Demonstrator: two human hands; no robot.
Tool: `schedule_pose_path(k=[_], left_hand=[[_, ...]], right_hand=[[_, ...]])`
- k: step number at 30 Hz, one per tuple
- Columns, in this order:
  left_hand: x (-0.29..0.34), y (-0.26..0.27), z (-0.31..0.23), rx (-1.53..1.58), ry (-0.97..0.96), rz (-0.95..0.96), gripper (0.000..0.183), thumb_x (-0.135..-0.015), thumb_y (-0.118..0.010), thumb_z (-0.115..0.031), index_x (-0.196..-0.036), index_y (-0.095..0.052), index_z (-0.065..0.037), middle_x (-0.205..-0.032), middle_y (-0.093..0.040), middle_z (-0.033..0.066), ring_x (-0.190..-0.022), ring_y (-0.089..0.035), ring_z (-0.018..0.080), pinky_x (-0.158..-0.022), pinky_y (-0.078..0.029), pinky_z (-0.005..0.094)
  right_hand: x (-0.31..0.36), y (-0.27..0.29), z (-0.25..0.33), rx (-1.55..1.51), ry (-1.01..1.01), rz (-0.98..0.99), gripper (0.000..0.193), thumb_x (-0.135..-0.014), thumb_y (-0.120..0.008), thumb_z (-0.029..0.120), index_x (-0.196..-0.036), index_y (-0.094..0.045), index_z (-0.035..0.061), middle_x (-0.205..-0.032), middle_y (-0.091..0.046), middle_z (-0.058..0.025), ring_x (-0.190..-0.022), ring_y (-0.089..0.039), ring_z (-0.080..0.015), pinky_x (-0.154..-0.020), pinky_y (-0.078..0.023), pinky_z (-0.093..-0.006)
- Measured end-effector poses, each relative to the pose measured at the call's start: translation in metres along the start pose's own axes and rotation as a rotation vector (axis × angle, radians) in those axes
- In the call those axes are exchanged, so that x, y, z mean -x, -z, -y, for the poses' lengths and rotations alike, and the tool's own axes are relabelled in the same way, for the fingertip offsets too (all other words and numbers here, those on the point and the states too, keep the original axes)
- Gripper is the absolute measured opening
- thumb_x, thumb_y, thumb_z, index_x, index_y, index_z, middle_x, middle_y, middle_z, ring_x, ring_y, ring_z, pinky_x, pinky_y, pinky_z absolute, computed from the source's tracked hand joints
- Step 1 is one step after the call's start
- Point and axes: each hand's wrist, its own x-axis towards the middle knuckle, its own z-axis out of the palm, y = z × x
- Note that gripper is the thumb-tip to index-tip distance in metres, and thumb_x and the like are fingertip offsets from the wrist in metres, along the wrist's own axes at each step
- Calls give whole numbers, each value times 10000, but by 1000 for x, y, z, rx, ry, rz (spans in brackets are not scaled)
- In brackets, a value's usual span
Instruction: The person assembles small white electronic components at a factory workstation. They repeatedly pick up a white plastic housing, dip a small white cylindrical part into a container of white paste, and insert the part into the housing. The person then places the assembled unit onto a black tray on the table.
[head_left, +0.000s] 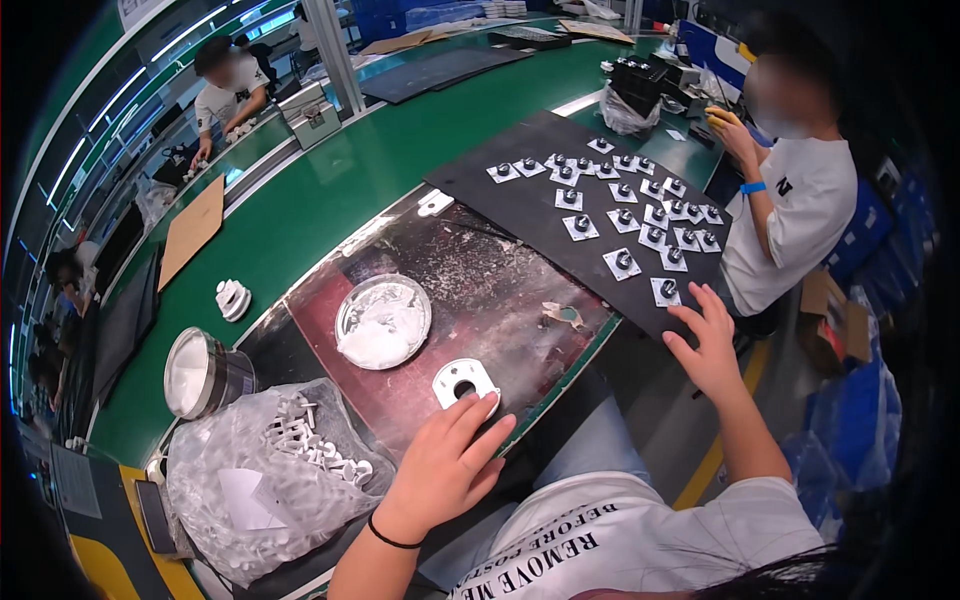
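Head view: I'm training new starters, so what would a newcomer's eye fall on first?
Probably the square plates with black centres, scattered over the black mat right of centre. Next, the round dish of white material on the worn board at centre, with the left hand at a white part below it. Then the clear bag of white pieces at lower left.

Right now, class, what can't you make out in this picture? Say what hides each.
In the head view:
White holed part: near edge, covered by the left hand.
Clear plastic bag: lower contents, blurred by crumpled film.
Square plate nearest the right hand: whether they touch, too small to judge.
Yellow item at the co-worker's hand: too small to identify.
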Motion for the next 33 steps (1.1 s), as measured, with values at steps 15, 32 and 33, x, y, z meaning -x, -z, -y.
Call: schedule_pose_path(k=[15, 32, 33], left_hand=[[1, 0, 4, 4, 1, -25, 568, -653, -744, -77, -1186, -550, -64, -1255, -516, 163, -1101, -526, 347, -904, -437, 430], [0, 2, 4, 1, -1, -16, 508, -663, -737, -97, -1148, -586, -85, -1246, -527, 141, -1086, -536, 335, -893, -435, 430], [0, 2, 4, -1, 3, -14, 500, -665, -735, -97, -1142, -589, -84, -1245, -528, 141, -1086, -536, 335, -893, -435, 428]], right_hand=[[7, -30, -1, -38, 197, 60, 493, -745, -714, 275, -1184, -560, 112, -1371, -416, -183, -1353, -300, -341, -1085, -213, -502], [2, -35, 10, -82, 314, -72, 274, -704, -717, 107, -928, -564, 72, -1172, -552, -119, -1244, -455, -321, -1020, -324, -478], [1, -37, 13, -86, 323, -100, 258, -705, -712, 85, -916, -564, 70, -1128, -566, -107, -1221, -477, -317, -1007, -338, -472]])
